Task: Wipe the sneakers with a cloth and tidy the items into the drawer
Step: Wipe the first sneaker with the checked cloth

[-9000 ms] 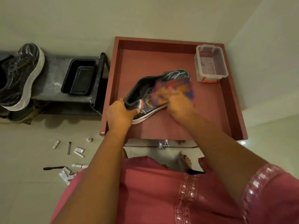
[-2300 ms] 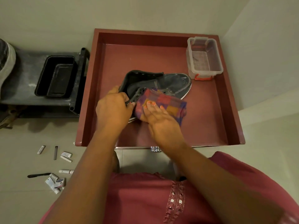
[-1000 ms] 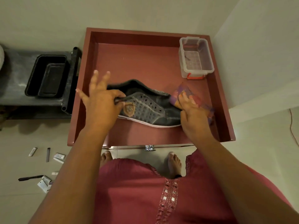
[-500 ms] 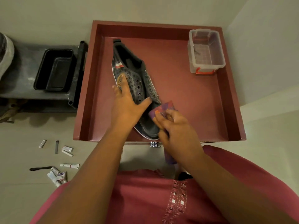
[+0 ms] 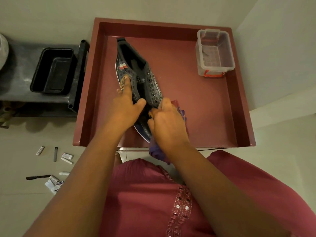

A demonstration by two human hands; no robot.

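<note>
Sneaker (image 5: 136,72) toe hidden under both hands, cloth (image 5: 177,108) mostly covered by right hand (image 5: 166,125), pale shoe (image 5: 3,50) cut off at left edge, floor bits (image 5: 65,157) too small to identify.

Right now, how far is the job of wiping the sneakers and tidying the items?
Done: nothing looks finished. In hand: the left hand presses the grey sneaker in the red drawer while the right hand grips the cloth at its toe. Left: the small items lie on the floor.
</note>
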